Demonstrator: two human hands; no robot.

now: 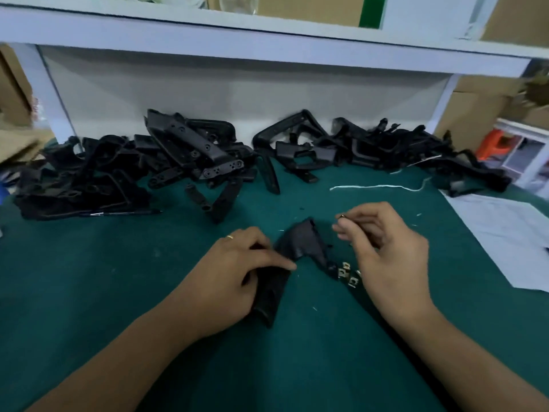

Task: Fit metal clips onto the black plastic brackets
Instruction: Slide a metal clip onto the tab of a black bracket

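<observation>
Black plastic bracket (300, 242), angled and matte, lies on the green felt tabletop (148, 263) in front of the person, between the two hands. The left hand (237, 272) rests on its lower arm, thumb and fingers curled over it and holding it down; a thin gold ring (230, 237) sits on one finger. The right hand (383, 248) is raised just to the right of the bracket's upper end, fingers curled, pinching a small metal clip (342, 217) between thumb and forefinger. The clip is apart from the bracket. A few more small shiny metal clips (348, 273) lie loose on the felt, just beside the bracket's lower right edge and partly under the right palm.

No box or tray holds the parts: they lie in open heaps. A large heap of black plastic brackets (142, 168) is piled at the back left of the table, and a second heap of black brackets (380, 147) stretches along the back right. A dark pen (124, 213) lies at the foot of the left heap. A white string (380, 186) trails across the felt before the right heap, and a white sheet of paper (502, 233) lies at the right edge.

Behind the heaps rises a white shelf unit (267, 40) with a pale back panel. Brown cardboard boxes (481, 108) stand to the right of it, and something orange (494, 144), blurred, shows past the table's right corner.
</observation>
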